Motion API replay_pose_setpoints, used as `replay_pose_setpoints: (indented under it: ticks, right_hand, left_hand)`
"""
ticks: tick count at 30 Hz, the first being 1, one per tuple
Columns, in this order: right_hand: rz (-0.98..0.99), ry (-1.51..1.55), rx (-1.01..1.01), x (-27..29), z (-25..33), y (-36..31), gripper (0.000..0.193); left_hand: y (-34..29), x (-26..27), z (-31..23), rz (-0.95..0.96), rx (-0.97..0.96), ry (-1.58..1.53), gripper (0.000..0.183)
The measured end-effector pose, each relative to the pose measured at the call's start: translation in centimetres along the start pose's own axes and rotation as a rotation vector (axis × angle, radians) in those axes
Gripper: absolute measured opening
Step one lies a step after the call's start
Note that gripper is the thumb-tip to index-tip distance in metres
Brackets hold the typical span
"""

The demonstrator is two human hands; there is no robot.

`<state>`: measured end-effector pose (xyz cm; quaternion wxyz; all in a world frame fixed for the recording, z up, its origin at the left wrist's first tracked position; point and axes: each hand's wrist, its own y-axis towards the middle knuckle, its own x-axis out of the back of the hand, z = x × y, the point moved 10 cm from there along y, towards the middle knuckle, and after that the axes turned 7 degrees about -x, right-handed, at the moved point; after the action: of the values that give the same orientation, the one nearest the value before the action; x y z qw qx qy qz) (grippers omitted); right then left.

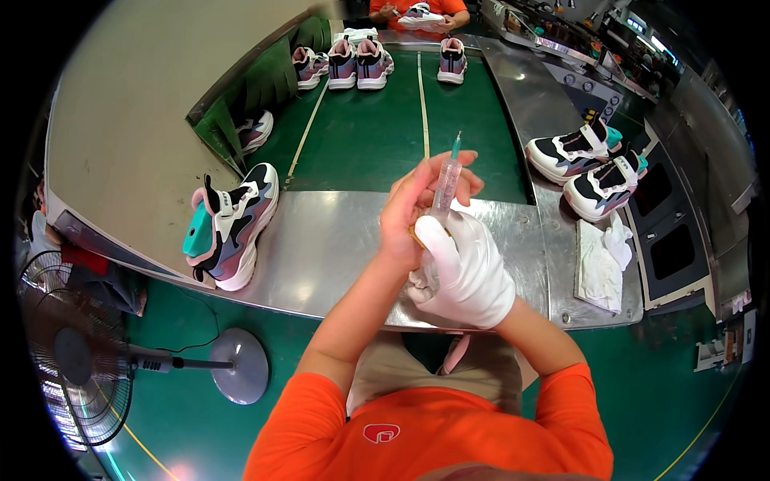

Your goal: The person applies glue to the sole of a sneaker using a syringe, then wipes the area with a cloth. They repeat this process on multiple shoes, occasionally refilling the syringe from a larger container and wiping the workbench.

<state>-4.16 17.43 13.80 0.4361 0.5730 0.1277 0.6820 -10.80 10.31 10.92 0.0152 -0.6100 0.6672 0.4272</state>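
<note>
A clear plastic syringe (446, 191) with a green needle tip points up and away over the near metal edge of the bench. My bare left hand (407, 210) curls around the barrel from the left, its fingertips showing past the far side. On the lower end of the syringe, my right hand (469, 272) is closed, in a white glove. A small brownish edge shows between the hands; what it belongs to is hidden. To the left, a black, white and purple sneaker (245, 228) with a teal insert rests on the metal.
A pair of sneakers (597, 188) and a folded white cloth (597, 272) lie at right. More sneakers (357, 64) stand on the green belt (377, 136), where a person (421, 14) holds another. A floor fan (80, 357) stands at left; a beige panel (136, 120) borders the bench.
</note>
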Motion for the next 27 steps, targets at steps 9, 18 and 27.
replay_pose_setpoints:
  ticks: [9, 18, 27]
  right_hand:
    - [-0.105, -0.494, 0.148, 4.8, -1.2, 1.3, 0.065]
    - [-0.146, -0.742, 0.19, 9.3, -1.2, 1.8, 0.065]
    - [-0.175, -0.804, 0.176, 11.3, -0.6, 1.7, 0.062]
  left_hand:
    - [0.9, 3.0, 2.0, -0.223, 0.032, 0.005, 0.043]
    - [0.6, 4.2, 5.1, -0.224, 0.136, 0.12, 0.037]
    - [-0.3, 4.7, 8.2, -0.206, 0.245, 0.204, 0.034]
